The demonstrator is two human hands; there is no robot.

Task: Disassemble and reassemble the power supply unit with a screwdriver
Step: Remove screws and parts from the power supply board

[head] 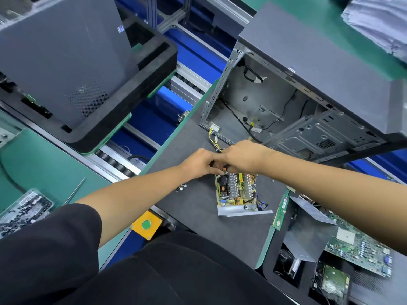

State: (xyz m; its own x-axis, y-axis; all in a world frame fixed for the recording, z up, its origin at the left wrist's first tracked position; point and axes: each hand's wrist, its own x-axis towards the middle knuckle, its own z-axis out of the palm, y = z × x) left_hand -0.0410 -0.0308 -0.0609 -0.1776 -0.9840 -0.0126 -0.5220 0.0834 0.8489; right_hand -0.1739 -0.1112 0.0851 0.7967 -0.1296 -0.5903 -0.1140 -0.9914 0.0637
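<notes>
The opened power supply unit (236, 194) lies on the dark grey mat (198, 208), its yellow circuit board, heat sinks and coils exposed in a silver base tray. My left hand (198, 162) and my right hand (241, 156) meet over its far end, fingers curled around a small dark and orange object that they mostly hide; it may be the screwdriver handle. A bundle of yellow and black cables with a white connector (214, 128) runs away from the unit behind my hands. A few loose screws (181, 187) lie on the mat left of the unit.
An open, empty computer case (286, 102) lies just beyond my hands. At the right sit a RAM stick (279, 213), a grey metal cover (308, 234), a motherboard (361, 247) and a drive (333, 282). At left are a conveyor with a black tray holding a closed case (66, 62), and a yellow box with a green button (146, 224).
</notes>
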